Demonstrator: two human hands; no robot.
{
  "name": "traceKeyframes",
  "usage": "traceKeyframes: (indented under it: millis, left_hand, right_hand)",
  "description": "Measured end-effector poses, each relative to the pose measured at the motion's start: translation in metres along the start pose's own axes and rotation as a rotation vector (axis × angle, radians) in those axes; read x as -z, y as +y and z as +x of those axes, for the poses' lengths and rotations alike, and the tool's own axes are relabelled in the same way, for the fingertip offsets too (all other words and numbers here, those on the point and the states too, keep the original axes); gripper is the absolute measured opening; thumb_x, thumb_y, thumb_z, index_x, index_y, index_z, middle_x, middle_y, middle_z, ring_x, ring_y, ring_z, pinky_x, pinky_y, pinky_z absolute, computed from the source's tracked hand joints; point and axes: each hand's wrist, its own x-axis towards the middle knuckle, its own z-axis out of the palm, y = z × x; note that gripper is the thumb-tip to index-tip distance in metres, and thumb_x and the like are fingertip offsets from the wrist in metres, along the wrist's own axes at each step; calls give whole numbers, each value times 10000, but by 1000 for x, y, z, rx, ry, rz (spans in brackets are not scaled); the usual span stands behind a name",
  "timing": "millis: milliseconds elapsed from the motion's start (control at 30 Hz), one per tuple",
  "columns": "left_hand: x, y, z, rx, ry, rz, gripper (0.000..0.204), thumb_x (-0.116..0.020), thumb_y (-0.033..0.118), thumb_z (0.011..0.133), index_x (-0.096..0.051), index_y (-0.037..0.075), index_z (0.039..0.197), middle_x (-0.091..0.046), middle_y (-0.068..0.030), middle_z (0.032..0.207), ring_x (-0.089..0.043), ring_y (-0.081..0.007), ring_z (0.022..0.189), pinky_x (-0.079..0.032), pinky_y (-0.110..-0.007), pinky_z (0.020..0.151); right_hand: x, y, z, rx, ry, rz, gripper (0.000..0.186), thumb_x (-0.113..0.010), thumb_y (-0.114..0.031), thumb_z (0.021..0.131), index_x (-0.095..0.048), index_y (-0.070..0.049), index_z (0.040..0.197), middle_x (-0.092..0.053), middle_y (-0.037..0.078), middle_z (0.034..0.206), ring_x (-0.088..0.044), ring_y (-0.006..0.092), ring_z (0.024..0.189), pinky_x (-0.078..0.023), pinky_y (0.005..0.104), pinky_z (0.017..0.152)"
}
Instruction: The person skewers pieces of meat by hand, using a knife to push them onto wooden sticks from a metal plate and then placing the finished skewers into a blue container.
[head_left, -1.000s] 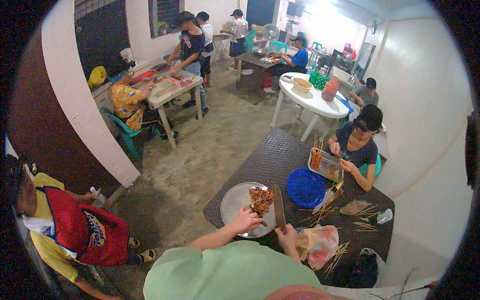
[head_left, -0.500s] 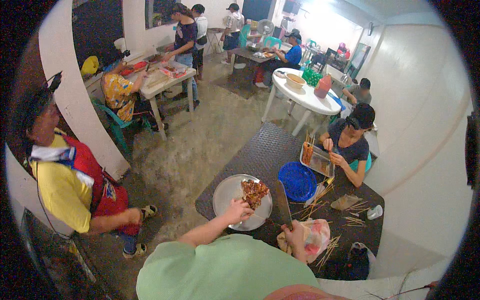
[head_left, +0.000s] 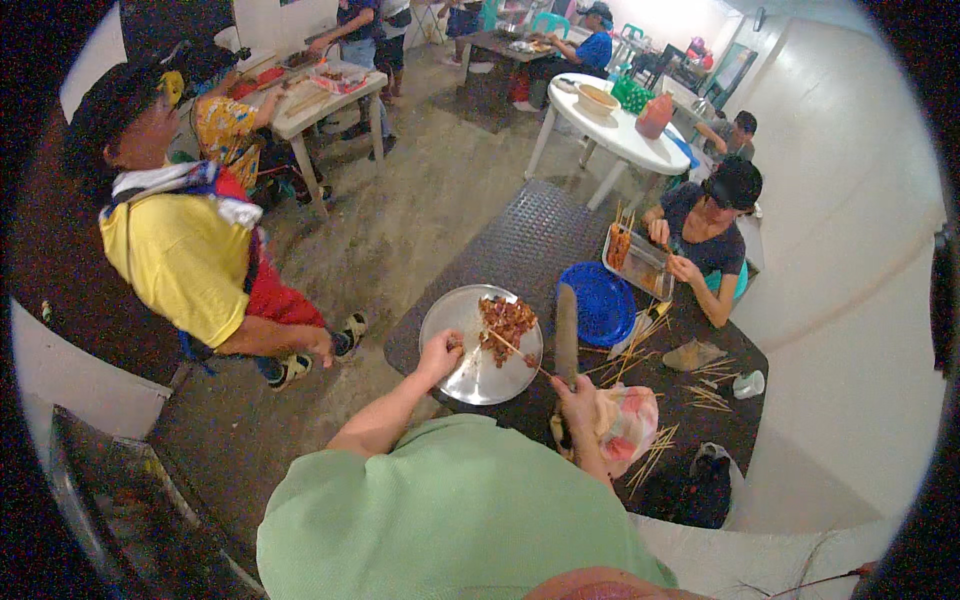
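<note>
Just below the frame's centre, our right hand (head_left: 576,402) clamps the knife (head_left: 567,335), while our left hand (head_left: 440,354), grip unclear, overlaps the plate (head_left: 452,314).

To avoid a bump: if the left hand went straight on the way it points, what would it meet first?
The left hand would probably meet the meat on the tray; depth there is unclear.

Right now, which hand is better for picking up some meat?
Probably the left hand: it's at the left rim of the round plate, near the meat, while the right hand grips a big knife.
</note>
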Motion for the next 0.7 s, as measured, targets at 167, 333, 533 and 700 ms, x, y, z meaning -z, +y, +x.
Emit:
traceKeyframes:
  millis: [167,333,533,700]
  left_hand:
    - [10,20,-8,-91,64,192,167,-620,149,831,-633,27,945,-649,-199,806,-646,-346,774,-516,-419,711]
    - [20,6,-14,-145,52,361,236,-585,137,839,-674,58,1043,-592,-230,926,-590,-391,912,-488,-428,823]
    - [29,3,-14,-116,-62,239,210,-665,102,759,-672,64,965,-600,-166,967,-633,-312,859,-510,-387,830]
    - [37,12,-13,-97,-5,116,265,-738,102,699,-657,54,946,-603,-141,942,-655,-267,868,-528,-353,800]
  right_hand:
    - [-63,-2,6,77,-16,1,311,-746,-261,775,-638,11,880,-561,115,788,-590,239,732,-465,365,656]
    - [-63,-42,6,186,-48,-79,343,-624,-335,866,-636,0,934,-521,193,913,-544,349,851,-448,425,719]
    - [-53,-57,0,274,-28,-160,233,-581,-194,881,-598,2,1007,-508,214,924,-549,390,855,-475,445,738]
    - [-47,-78,-7,207,-360,-336,240,-526,-213,900,-558,-26,1047,-606,239,853,-603,432,775,-498,499,676]
